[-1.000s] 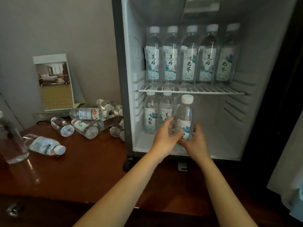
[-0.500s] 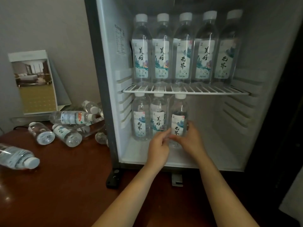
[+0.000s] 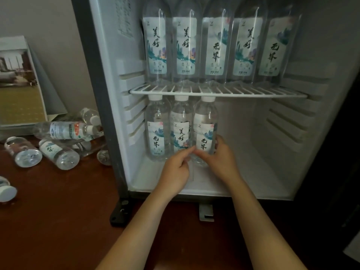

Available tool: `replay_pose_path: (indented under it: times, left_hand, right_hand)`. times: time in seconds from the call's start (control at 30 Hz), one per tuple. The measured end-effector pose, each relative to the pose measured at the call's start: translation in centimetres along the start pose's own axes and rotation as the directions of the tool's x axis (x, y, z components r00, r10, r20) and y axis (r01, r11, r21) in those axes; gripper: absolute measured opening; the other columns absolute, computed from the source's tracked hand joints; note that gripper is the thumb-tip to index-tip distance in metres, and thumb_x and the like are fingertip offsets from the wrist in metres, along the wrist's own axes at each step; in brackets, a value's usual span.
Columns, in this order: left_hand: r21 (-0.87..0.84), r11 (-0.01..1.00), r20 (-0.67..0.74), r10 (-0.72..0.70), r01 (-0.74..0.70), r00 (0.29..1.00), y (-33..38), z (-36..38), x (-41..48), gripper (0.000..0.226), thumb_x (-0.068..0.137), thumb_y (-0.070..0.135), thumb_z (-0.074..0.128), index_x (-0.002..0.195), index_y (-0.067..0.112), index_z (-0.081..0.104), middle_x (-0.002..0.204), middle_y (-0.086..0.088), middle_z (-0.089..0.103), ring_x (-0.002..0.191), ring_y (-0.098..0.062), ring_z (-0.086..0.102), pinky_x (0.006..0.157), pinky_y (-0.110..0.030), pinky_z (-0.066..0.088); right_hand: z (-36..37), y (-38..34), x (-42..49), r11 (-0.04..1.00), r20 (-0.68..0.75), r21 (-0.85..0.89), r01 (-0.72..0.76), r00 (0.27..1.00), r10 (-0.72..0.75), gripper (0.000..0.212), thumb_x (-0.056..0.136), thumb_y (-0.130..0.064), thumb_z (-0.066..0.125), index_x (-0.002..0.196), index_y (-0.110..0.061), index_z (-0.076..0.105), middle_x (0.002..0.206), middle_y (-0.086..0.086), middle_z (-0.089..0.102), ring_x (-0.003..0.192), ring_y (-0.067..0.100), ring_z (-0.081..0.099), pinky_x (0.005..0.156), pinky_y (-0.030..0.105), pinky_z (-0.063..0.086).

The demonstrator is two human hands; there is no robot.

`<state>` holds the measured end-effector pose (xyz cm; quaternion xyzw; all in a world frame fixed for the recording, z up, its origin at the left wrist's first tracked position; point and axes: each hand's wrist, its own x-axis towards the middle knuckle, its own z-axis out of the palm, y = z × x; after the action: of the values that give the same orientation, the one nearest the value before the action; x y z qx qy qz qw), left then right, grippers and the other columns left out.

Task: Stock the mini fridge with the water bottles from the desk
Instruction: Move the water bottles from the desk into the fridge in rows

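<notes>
The open mini fridge (image 3: 109, 106) stands on the desk. Several labelled water bottles (image 3: 216, 45) fill its upper wire shelf (image 3: 253, 92). On the fridge floor three bottles stand upright in a row at the left. Both hands are on the lower part of the rightmost one, a clear bottle (image 3: 205, 131) with a white cap. My right hand (image 3: 220, 160) wraps round its base from the right. My left hand (image 3: 176, 170) pinches it low down from the left. Several more bottles (image 3: 64, 141) lie on their sides on the desk left of the fridge.
The brown wooden desk (image 3: 58, 211) runs under the fridge. A folded card with a room photo (image 3: 19, 82) leans on the wall at far left. A capped bottle (image 3: 5, 191) lies at the left edge. The right half of the fridge floor (image 3: 263, 172) holds nothing.
The bottle went from in front of the fridge onto its floor, beside the other two. Both hands slid down to its base. My head moved closer and lower.
</notes>
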<state>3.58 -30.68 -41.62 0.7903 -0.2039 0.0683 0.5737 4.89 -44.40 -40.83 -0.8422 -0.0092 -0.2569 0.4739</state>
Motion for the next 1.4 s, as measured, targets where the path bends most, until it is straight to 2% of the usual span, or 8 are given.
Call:
replay_pose_path:
  times: [0.33,0.57,0.9,1.03,1.17,1.23,1.3,1.4]
  left_hand:
    - [-0.021,1.0,0.023,-0.022,0.022,0.999,0.2,-0.1,-0.2,0.055,0.092,-0.01,0.033,0.137,0.02,0.043,0.139,0.005,0.044,0.116,-0.004,0.046,0.093,-0.013,0.032]
    - [-0.066,0.996,0.053,-0.051,0.054,0.997,0.1,0.0,-0.1,0.056,0.092,-0.009,0.032,0.139,0.021,0.04,0.125,0.014,0.044,0.122,-0.008,0.046,0.079,0.005,0.036]
    - [-0.081,0.996,0.057,-0.038,0.043,0.998,-0.1,-0.1,0.0,0.054,0.093,-0.007,0.034,0.138,0.021,0.04,0.127,0.012,0.047,0.121,-0.006,0.045,0.081,-0.001,0.037]
    - [-0.089,0.996,0.053,-0.028,0.033,0.998,0.0,-0.1,-0.1,0.053,0.093,-0.007,0.034,0.138,0.022,0.04,0.127,0.011,0.047,0.12,-0.006,0.045,0.09,-0.011,0.036]
    - [-0.114,0.993,0.021,-0.033,0.035,0.999,0.3,-0.3,-0.3,0.049,0.092,-0.008,0.035,0.13,0.02,0.049,0.121,0.009,0.052,0.115,-0.006,0.05,0.091,-0.011,0.038]
    - [-0.163,0.985,-0.014,-0.056,0.053,0.998,0.8,-0.8,-0.5,0.045,0.091,-0.008,0.038,0.121,0.022,0.055,0.117,0.006,0.058,0.109,-0.006,0.055,0.092,-0.014,0.041]
    - [-0.196,0.977,-0.032,-0.087,0.079,0.996,1.2,-1.7,-1.0,0.041,0.09,-0.006,0.043,0.111,0.026,0.058,0.111,0.006,0.062,0.103,-0.007,0.058,0.094,-0.021,0.044]
    - [-0.172,0.98,-0.008,-0.103,0.101,0.995,1.5,-3.8,-2.3,0.033,0.092,0.001,0.047,0.1,0.03,0.06,0.101,0.006,0.066,0.098,-0.01,0.063,0.092,-0.026,0.047]
  right_hand:
    - [0.3,0.1,0.4,0.999,0.005,-0.017,0.038,0.999,-0.038,0.064,0.079,-0.029,0.073,0.133,-0.013,0.043,0.119,0.0,0.063,0.106,0.017,0.06,0.079,0.022,0.044]
    - [0.4,0.5,0.4,0.996,0.009,-0.047,0.076,0.997,-0.076,0.064,0.082,-0.028,0.069,0.136,-0.012,0.038,0.124,0.002,0.06,0.11,0.02,0.058,0.08,0.022,0.042]
    - [0.8,0.7,0.4,0.988,0.0,-0.117,0.102,0.995,-0.103,0.062,0.084,-0.032,0.066,0.134,-0.01,0.036,0.12,0.005,0.062,0.106,0.024,0.061,0.08,0.028,0.049]
    - [0.8,0.6,0.3,0.985,0.022,-0.159,0.065,0.998,-0.062,0.081,0.081,-0.047,0.061,0.143,-0.011,0.022,0.121,0.005,0.062,0.107,0.026,0.061,0.085,0.042,0.053]
    - [0.4,0.5,0.4,0.986,0.066,-0.168,-0.016,0.997,0.028,0.095,0.079,-0.054,0.062,0.147,-0.008,0.013,0.124,0.006,0.062,0.112,0.027,0.058,0.089,0.04,0.051]
    - [0.4,0.3,0.0,0.988,0.001,-0.154,-0.026,1.0,0.027,0.1,0.075,-0.057,0.064,0.147,-0.008,0.015,0.129,0.007,0.057,0.118,0.028,0.053,0.094,0.04,0.048]
    - [0.6,-0.4,-0.6,0.988,-0.146,-0.152,-0.033,0.989,0.01,0.088,0.075,-0.054,0.066,0.141,-0.008,0.029,0.13,0.008,0.053,0.119,0.028,0.05,0.095,0.042,0.047]
    - [1.1,-2.6,-1.8,0.997,-0.343,-0.077,-0.005,0.939,-0.021,0.04,0.085,-0.029,0.064,0.116,-0.008,0.049,0.103,0.005,0.055,0.096,0.022,0.054,0.078,0.033,0.047]
